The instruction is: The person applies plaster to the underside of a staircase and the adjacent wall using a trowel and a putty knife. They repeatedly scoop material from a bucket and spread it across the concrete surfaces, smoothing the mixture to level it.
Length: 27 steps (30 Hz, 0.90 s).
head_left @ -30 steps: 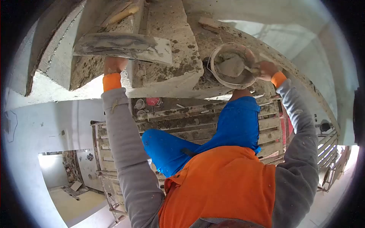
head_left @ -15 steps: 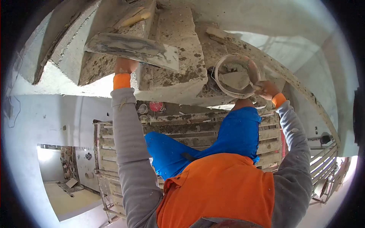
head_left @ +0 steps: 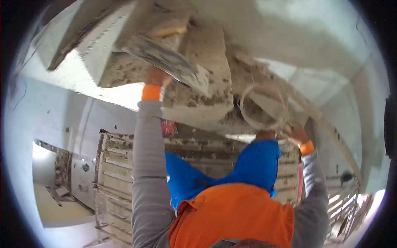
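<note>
My left hand (head_left: 158, 77) is closed under a long, flat plastering float (head_left: 165, 60) smeared with grey mortar, which it holds tilted above the steps. Most of those fingers are hidden by the board. On the right, my right hand (head_left: 297, 134) is closed at the near rim of a round bucket (head_left: 243, 108). It grips a trowel whose pale pointed blade (head_left: 266, 102) shows inside the bucket; the handle is blurred. The bucket stands on a mortar-spattered step (head_left: 211, 82), in front of my leg.
Concrete stairs (head_left: 97, 58) rise to the left, with a yellowish piece of wood (head_left: 171, 31) on one. A curved plank edge (head_left: 318, 115) runs down the right. Below are a slatted wooden platform (head_left: 115, 165) and a red object (head_left: 168, 127).
The view has tilted and blurred, so the steps and bucket sit lower in it. The float is angled more steeply. Both hands keep their hold, the right still by the bucket rim.
</note>
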### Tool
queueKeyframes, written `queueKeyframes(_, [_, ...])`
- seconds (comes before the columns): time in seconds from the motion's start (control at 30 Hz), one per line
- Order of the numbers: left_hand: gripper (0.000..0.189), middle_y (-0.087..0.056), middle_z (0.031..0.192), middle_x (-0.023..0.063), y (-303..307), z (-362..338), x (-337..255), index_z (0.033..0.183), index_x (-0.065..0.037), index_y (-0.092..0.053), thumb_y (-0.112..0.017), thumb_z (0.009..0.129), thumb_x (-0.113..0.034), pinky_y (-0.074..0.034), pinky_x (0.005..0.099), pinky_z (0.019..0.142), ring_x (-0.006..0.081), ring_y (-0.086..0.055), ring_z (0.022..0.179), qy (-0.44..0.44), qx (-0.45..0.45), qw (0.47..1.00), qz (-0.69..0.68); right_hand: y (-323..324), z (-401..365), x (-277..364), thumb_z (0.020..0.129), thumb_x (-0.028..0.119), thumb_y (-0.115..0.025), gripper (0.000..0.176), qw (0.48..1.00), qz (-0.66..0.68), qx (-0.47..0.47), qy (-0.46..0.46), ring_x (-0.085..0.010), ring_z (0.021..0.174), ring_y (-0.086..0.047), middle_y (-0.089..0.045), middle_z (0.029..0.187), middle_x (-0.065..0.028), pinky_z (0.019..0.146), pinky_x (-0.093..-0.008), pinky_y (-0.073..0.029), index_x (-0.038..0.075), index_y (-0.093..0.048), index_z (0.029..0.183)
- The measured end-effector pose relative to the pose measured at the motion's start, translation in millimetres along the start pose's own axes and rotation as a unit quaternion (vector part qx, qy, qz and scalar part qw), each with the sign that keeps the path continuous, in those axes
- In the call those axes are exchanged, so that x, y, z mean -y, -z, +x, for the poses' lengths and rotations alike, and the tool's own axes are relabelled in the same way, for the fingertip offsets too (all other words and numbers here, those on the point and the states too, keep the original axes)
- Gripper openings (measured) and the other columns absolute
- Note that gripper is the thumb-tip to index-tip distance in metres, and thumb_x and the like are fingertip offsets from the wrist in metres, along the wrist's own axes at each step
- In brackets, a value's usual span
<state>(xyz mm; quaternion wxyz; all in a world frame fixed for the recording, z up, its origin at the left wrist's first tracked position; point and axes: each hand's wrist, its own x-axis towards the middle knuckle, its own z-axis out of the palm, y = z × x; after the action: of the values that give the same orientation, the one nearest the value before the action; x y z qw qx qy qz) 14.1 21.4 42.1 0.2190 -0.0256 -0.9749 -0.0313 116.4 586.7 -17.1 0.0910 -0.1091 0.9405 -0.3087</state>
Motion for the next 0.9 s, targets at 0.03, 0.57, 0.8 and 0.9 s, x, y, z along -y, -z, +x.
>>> queueKeyframes(0.03, [0.049, -0.047, 0.134, 0.0130, 12.7, 0.2, -8.1, 0.127, -0.008, -0.050, -0.044, 0.088, -0.037, -0.040, 0.0401, 0.099, 0.0327, -0.046, 0.120, 0.054, 0.089, 0.995, -0.009, 2.0, 4.8, -12.5, 0.072, 0.034, -0.075, 0.053, 0.989, -0.134, -0.047, 0.028, -0.0267, 0.094, -0.060, -0.063, 0.104, -0.0168, 0.080, -0.0372, -0.047, 0.002, -0.059, 0.111])
queueKeyframes(0.57, [0.026, -0.067, 0.088, 0.0163, 59.8, -25.9, -33.9, 0.086, -0.006, -0.068, -0.056, 0.078, -0.027, -0.052, 0.0421, 0.076, 0.0322, -0.065, 0.086, 0.119, -0.002, 0.968, -0.221, 94.5, 64.2, 451.4, 0.076, 0.019, -0.069, 0.032, 0.740, -0.274, -0.230, 0.569, -0.0358, 0.073, -0.059, -0.060, 0.083, -0.0186, 0.063, -0.0392, -0.047, 0.001, -0.058, 0.101])
queueKeyframes(0.8, [0.018, -0.067, 0.081, 0.0163, 61.8, -29.5, -34.8, 0.079, -0.004, -0.068, -0.058, 0.075, -0.018, -0.053, 0.0393, 0.075, 0.0319, -0.066, 0.082, 0.135, -0.006, 0.958, -0.252, 68.8, 107.8, 674.7, 0.081, 0.036, -0.063, 0.037, 0.612, -0.281, -0.292, 0.679, -0.0390, 0.081, -0.060, -0.063, 0.088, -0.0221, 0.072, -0.0429, -0.047, 0.006, -0.062, 0.103])
queueKeyframes(0.9, [0.016, -0.067, 0.082, 0.0162, 70.1, -30.0, -24.7, 0.079, -0.005, -0.069, -0.057, 0.074, -0.015, -0.053, 0.0392, 0.075, 0.0316, -0.066, 0.083, 0.095, 0.069, 0.960, -0.254, 53.6, 98.5, 748.4, 0.081, 0.037, -0.061, 0.037, 0.683, -0.245, -0.295, 0.622, -0.0400, 0.087, -0.060, -0.063, 0.093, -0.0224, 0.075, -0.0432, -0.047, 0.008, -0.063, 0.104])
